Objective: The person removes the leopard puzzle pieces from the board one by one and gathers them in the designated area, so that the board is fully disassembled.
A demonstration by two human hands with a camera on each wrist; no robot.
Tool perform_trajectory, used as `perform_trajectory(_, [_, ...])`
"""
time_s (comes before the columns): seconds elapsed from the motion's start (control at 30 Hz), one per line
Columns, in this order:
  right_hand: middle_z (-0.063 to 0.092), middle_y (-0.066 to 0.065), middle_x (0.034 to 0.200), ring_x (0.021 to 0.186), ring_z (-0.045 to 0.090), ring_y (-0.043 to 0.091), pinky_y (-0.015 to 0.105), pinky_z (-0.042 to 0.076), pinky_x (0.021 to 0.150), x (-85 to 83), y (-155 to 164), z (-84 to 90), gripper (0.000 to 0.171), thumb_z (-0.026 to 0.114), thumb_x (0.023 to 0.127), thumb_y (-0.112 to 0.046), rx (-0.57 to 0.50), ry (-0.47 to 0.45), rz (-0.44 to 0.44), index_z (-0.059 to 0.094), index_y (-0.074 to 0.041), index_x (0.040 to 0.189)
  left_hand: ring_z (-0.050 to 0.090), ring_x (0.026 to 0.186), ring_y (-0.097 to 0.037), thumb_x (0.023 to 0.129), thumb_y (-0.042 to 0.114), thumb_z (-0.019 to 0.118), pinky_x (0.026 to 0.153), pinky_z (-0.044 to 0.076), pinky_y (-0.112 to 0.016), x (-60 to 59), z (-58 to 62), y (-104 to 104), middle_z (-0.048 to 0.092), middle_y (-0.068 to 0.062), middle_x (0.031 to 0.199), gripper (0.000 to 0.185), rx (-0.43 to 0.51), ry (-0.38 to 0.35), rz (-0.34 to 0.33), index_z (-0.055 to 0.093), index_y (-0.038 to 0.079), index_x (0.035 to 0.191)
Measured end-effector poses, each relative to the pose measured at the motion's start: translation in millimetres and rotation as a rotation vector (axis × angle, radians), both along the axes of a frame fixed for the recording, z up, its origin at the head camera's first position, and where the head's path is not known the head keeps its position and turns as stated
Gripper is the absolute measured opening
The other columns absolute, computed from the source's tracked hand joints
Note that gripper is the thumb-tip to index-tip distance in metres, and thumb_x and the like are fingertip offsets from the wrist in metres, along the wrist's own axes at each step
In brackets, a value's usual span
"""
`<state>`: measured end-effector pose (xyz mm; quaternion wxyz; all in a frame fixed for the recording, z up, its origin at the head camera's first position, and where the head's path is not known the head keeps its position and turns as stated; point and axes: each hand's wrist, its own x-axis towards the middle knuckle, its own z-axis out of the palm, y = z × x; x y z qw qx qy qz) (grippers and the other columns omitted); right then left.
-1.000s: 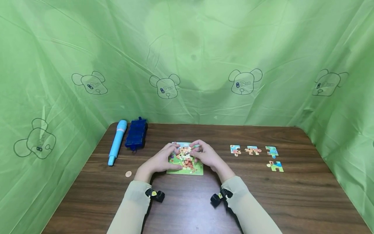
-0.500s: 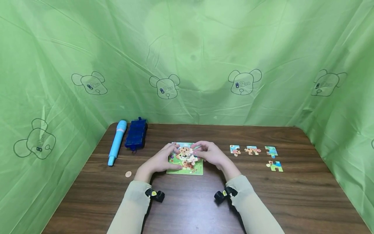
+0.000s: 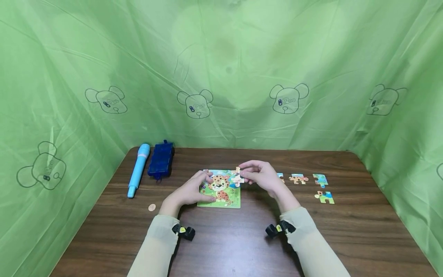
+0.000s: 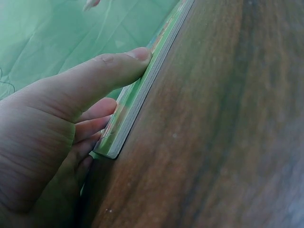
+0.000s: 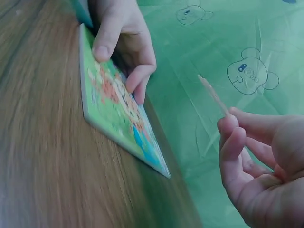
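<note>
Sleeves: pale, at the near edge of the head view, a small black and yellow clip at each wrist.
Table (image 3: 221,246): dark brown wood grain, bare at the near middle.
Coin (image 3: 152,206): small, coppery, flat on the wood near the left forearm.
Left hand (image 3: 188,191): resting on the left part of the puzzle board, thumb pressed along the near edge, fingers curved over the far-left corner; seen close in the left wrist view (image 4: 52,137), thumb tip against the board's side.
Puzzle board (image 3: 219,188): flat on the table's middle, green border, spotted orange cat picture; thin edge visible in the left wrist view (image 4: 137,99); tilted across the frame in the right wrist view (image 5: 118,118).
Right hand (image 3: 262,177): raised just right of the board's far-right corner, fingertips pinching the puzzle piece; in the right wrist view (image 5: 266,161) fingers curled, piece held between them.
Puzzle piece (image 3: 237,177): pale with orange, held above the board's right edge, clear of the surface; edge-on and thin in the right wrist view (image 5: 213,95).
Loose pieces (image 3: 320,179): four, laid out right of the right hand, one partly hidden behind it, one nearer than the rest.
Blue pen-shaped toy (image 3: 139,169): lying lengthwise at far left.
Dark blue case (image 3: 160,159): just beside the toy, at the far-left corner.
Green cloth (image 3: 221,77): bear-head prints, draped behind and along both sides.
</note>
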<state>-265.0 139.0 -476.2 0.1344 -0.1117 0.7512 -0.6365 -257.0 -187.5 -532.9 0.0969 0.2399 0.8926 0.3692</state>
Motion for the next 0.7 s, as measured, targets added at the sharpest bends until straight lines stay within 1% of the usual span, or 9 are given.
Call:
perform_trajectory(0.03, [0.080,0.023,0.110,0.080,0.074,0.018,0.037,0.065,0.077,1.1,5,1.5,0.029,0.078,0.101,-0.006,0.003,0.006,-0.004,0.075,0.002,0.129,0.023,0.166,-0.026,0.081,0.044,0.098,0.133,0.024,-0.049,-0.1,-0.6,0,0.048,-0.002,0.166,0.058,-0.004,-0.004,0.004,0.063,0.019,0.120])
perform_trajectory(0.1, [0.079,0.023,0.110,0.081,0.073,0.018,0.036,0.065,0.077,2.8,16,2.3,0.029,0.077,0.102,-0.006,0.015,0.022,0.001,0.074,0.004,0.130,0.022,0.167,-0.027,0.081,0.043,0.098,0.133,0.024,-0.051,0.1,-1.0,1,0.048,-0.003,0.166,0.057,0.007,-0.011,0.004,0.064,0.019,0.119])
perform_trajectory(0.17, [0.080,0.020,0.109,0.081,0.074,0.018,0.039,0.066,0.079,4.8,29,2.9,0.030,0.077,0.102,-0.006,0.033,0.031,0.004,0.074,0.003,0.130,0.022,0.166,-0.027,0.082,0.044,0.098,0.133,0.024,-0.052,0.3,-0.9,1,0.048,-0.003,0.166,0.056,0.009,-0.016,0.003,0.063,0.019,0.118])
perform_trajectory(0.23, [0.080,0.019,0.110,0.083,0.074,0.020,0.045,0.066,0.082,7.0,43,3.5,0.030,0.076,0.103,-0.006,0.052,0.043,0.012,0.073,0.003,0.132,0.022,0.167,-0.027,0.082,0.044,0.098,0.133,0.023,-0.052,0.6,-0.3,1,0.047,-0.003,0.167,0.056,0.010,-0.021,0.000,0.063,0.019,0.118])
perform_trajectory(0.33, [0.079,0.019,0.112,0.085,0.075,0.021,0.051,0.065,0.085,11.0,63,5.8,0.032,0.077,0.103,-0.006,0.074,0.058,0.016,0.073,0.002,0.134,0.021,0.167,-0.026,0.082,0.045,0.098,0.133,0.024,-0.052,0.4,0.2,1,0.047,-0.003,0.166,0.056,0.008,-0.022,-0.001,0.062,0.020,0.117])
perform_trajectory(0.53, [0.078,0.021,0.113,0.087,0.076,0.023,0.046,0.066,0.082,18.1,99,8.8,0.036,0.078,0.101,-0.006,0.082,0.065,0.007,0.071,0.004,0.135,0.022,0.167,-0.026,0.083,0.045,0.097,0.132,0.025,-0.052,-0.6,-0.2,0,0.047,-0.002,0.166,0.055,0.007,-0.015,-0.003,0.063,0.019,0.117])
perform_trajectory(0.7, [0.080,0.018,0.108,0.087,0.077,0.018,0.040,0.066,0.080,21.3,125,8.0,0.036,0.079,0.101,-0.006,0.092,0.078,-0.008,0.069,0.009,0.132,0.022,0.167,-0.026,0.082,0.046,0.097,0.132,0.025,-0.052,-0.9,-1.7,-1,0.047,-0.002,0.166,0.055,0.000,-0.011,-0.005,0.063,0.019,0.117])
